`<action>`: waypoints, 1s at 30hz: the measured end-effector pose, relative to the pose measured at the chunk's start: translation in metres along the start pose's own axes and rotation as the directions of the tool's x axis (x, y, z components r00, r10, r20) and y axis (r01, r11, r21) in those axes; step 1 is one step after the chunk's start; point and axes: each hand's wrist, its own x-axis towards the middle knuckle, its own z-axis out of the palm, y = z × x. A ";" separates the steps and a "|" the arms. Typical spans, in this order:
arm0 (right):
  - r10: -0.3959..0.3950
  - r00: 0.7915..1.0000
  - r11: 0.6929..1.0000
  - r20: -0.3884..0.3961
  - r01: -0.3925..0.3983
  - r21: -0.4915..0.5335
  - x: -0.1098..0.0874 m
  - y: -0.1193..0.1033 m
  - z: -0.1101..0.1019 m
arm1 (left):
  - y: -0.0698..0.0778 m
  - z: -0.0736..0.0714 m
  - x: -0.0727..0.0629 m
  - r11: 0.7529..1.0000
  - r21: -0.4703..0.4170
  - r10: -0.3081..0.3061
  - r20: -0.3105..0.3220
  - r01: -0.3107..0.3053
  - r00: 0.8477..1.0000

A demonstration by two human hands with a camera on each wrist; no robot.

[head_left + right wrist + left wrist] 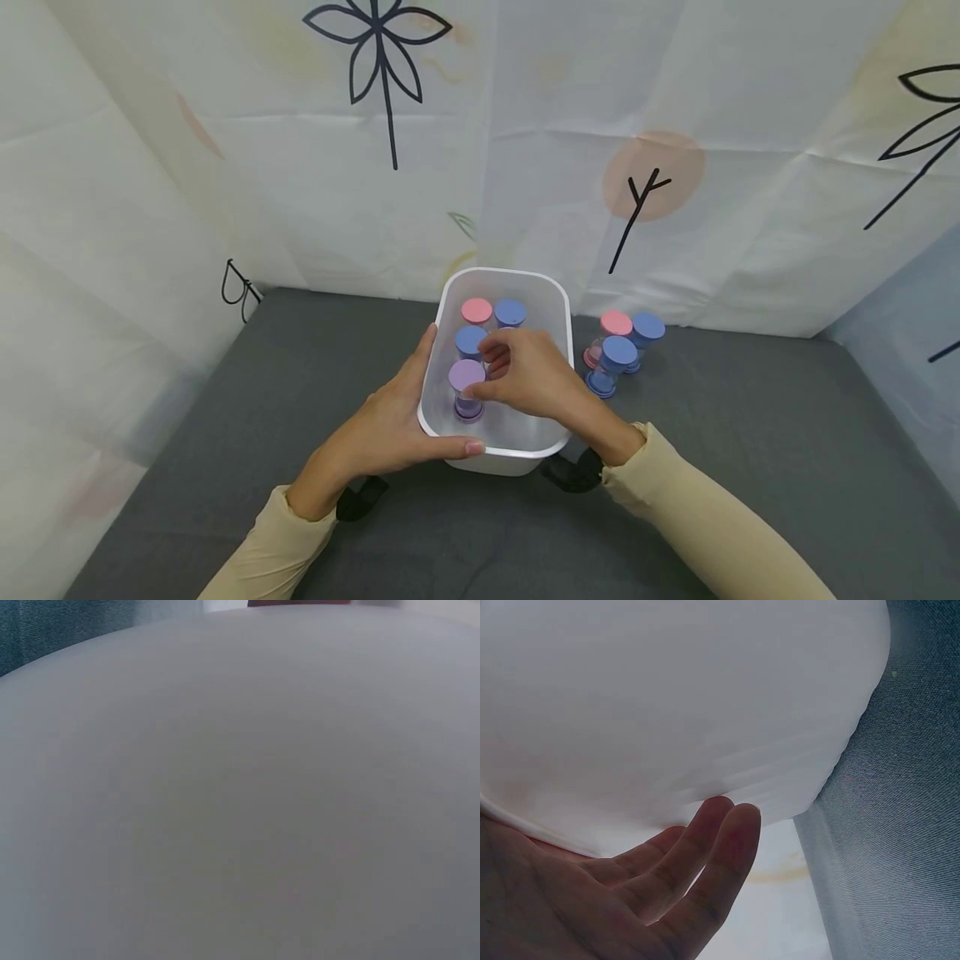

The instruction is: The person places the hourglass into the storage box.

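A white plastic bin [564,350] holds several upright sand timers. Its left side and front corner are gripped by my left hand [390,417], thumb over the front rim and fingers along the outer wall, as the left wrist view shows. Inside the bin my right hand [536,375] has its thumb at the edge of a purple-capped sand timer [467,373], fingers loosely bent and apart from the thumb. Close to those fingers stands a blue-capped sand timer [471,340]. Behind are a pink-capped one [476,312] and another blue-capped one [510,312]. The hand partly hides a further cap.
Right of the bin, a group of sand timers stands on the dark grey table [750,450]: one pink-capped [616,322] and two blue-capped, the nearer blue one [618,354] in front. A patterned white cloth [540,192] hangs behind. A pale wall fills most of the right wrist view.
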 end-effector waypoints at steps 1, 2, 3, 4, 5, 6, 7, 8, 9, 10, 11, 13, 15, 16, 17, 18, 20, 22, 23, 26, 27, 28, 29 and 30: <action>0.005 1.000 1.000 -0.006 -0.005 0.011 -0.001 0.000 -0.001 | 0.000 0.000 0.000 1.000 -0.002 0.001 0.002 -0.001 1.000; 0.010 1.000 1.000 -0.011 -0.010 0.023 -0.002 0.000 -0.002 | 0.000 0.000 0.000 1.000 -0.003 0.003 0.003 -0.003 1.000; 0.011 1.000 0.999 -0.016 -0.010 0.032 -0.003 0.000 -0.003 | 0.000 0.000 0.001 1.000 -0.005 0.004 0.004 -0.004 1.000; 0.009 1.000 0.999 -0.023 -0.008 0.045 -0.004 0.000 -0.004 | 0.000 0.000 0.001 1.000 -0.006 0.005 0.004 -0.005 1.000; 0.007 1.000 0.998 -0.028 -0.006 0.058 -0.005 0.000 -0.004 | 0.000 0.001 0.001 1.000 -0.006 0.005 0.004 -0.005 1.000; 0.007 0.999 0.997 -0.037 -0.005 0.071 -0.007 0.000 -0.005 | 0.000 0.001 0.001 1.000 -0.009 0.008 0.004 -0.008 1.000; 0.006 0.999 0.996 -0.047 -0.002 0.086 -0.008 0.000 -0.006 | 0.000 0.001 0.001 1.000 -0.012 0.009 0.003 -0.009 1.000; 0.004 0.998 0.995 -0.059 0.002 0.099 -0.009 0.001 -0.007 | 0.000 0.001 0.002 1.000 -0.017 0.011 0.003 -0.011 1.000; -0.003 0.997 0.994 -0.073 0.011 0.110 -0.011 0.001 -0.008 | 0.000 0.001 0.002 1.000 -0.020 0.012 0.002 -0.011 1.000; -0.011 0.996 0.992 -0.086 0.022 0.121 -0.012 0.002 -0.009 | 0.000 0.001 0.002 1.000 -0.024 0.014 0.001 -0.014 1.000; -0.017 0.995 0.991 -0.100 0.030 0.130 -0.014 0.002 -0.010 | 0.000 0.001 0.002 1.000 -0.027 0.015 0.000 -0.015 1.000; -0.035 0.992 0.987 -0.123 0.053 0.151 -0.017 0.004 -0.012 | 0.000 0.001 0.002 0.999 -0.031 0.023 -0.002 -0.023 1.000; -0.053 0.989 0.982 -0.135 0.076 0.173 -0.020 0.005 -0.014 | 0.000 0.001 0.002 0.999 -0.031 0.030 -0.004 -0.030 1.000; -0.058 0.989 0.979 -0.138 0.084 0.184 -0.022 0.006 -0.015 | 0.000 0.001 0.003 0.999 -0.030 0.033 -0.004 -0.033 0.999; -0.063 0.988 0.976 -0.140 0.090 0.199 -0.024 0.007 -0.016 | -0.001 0.001 0.003 0.999 -0.027 0.035 -0.003 -0.035 0.999; -0.070 0.987 0.972 -0.142 0.100 0.212 -0.026 0.008 -0.017 | -0.001 0.001 0.003 0.999 -0.023 0.036 -0.001 -0.036 0.999; -0.077 0.986 0.967 -0.146 0.109 0.230 -0.030 0.011 -0.019 | -0.001 0.001 0.003 0.999 -0.019 0.041 0.005 -0.040 0.999; -0.076 0.986 0.964 -0.149 0.111 0.241 -0.034 0.013 -0.020 | -0.001 0.001 0.003 0.999 -0.016 0.042 0.009 -0.042 0.999; -0.076 0.986 0.962 -0.151 0.112 0.249 -0.035 0.014 -0.021 | -0.001 0.000 0.003 0.999 -0.015 0.044 0.010 -0.044 0.999; -0.081 0.985 0.954 -0.150 0.120 0.273 -0.041 0.017 -0.023 | -0.001 0.000 0.004 0.998 -0.022 0.054 0.008 -0.054 0.999; -0.085 0.985 0.952 -0.148 0.124 0.278 -0.042 0.019 -0.023 | 0.000 0.001 0.004 0.998 -0.024 0.058 0.007 -0.057 0.998; -0.093 0.985 0.949 -0.148 0.132 0.285 -0.044 0.020 -0.023 | 0.000 0.001 0.004 0.998 -0.026 0.060 0.006 -0.060 0.998; -0.101 0.984 0.946 -0.148 0.141 0.293 -0.045 0.020 -0.024 | 0.000 0.001 0.005 0.998 -0.026 0.065 0.005 -0.065 0.998; -0.111 0.983 0.942 -0.149 0.152 0.298 -0.047 0.021 -0.024 | 0.000 0.001 0.005 0.997 -0.029 0.070 0.005 -0.070 0.998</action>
